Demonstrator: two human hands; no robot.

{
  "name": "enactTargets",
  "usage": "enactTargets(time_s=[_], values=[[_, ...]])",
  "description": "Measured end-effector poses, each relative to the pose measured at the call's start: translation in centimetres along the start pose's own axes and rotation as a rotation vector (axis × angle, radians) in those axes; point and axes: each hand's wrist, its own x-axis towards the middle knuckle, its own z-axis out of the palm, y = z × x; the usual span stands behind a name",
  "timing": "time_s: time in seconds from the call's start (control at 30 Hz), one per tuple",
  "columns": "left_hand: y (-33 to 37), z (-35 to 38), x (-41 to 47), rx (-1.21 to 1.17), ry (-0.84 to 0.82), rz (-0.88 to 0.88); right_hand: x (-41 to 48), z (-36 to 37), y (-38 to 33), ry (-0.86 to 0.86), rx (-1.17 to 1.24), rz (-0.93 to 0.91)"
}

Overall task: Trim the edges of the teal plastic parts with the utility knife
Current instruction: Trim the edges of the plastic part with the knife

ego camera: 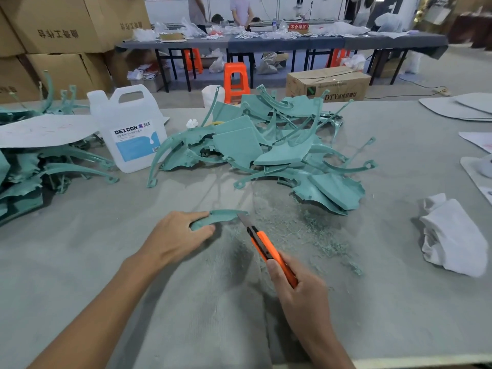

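Note:
My left hand point(177, 237) grips a small curved teal plastic part point(222, 216) against the grey table point(106, 262); fingers and thumb curl round its left end. My right hand point(299, 290) holds an orange utility knife point(269, 249) by the handle. Its blade tip touches the right end of the curved part. A big heap of teal plastic parts point(266, 145) lies behind, in the middle of the table. A second heap of teal parts point(32, 169) is at the left edge. Fine teal shavings point(306, 230) are scattered to the right of the knife.
A white DEXCON jug point(130, 126) stands at the back left beside a grey sheet point(45, 129) lying on the left heap. A crumpled white cloth point(452, 235) lies at the right. Grey sheets point(463, 107) sit far right. Cardboard boxes, orange stools and people are beyond the table.

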Motion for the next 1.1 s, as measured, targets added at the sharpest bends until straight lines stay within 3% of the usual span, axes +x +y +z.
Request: enactTargets(time_s=[0.47,0.73,0.93,1.1], values=[[-0.4,0.7,-0.2,0.043,-0.013,0.022,0.2,-0.1,0.4,0.014,-0.026,0.038],[-0.8,0.8,-0.4,-0.018,0.007,0.026,1.3,0.2,0.8,-0.029,-0.220,0.043],[-1.0,1.3,-0.4,0.005,0.015,0.038,0.4,0.0,0.3,0.008,-0.081,-0.001],[-0.6,1.5,-0.8,0.081,0.004,0.054,1.1,0.5,0.7,-0.019,-0.217,0.007]])
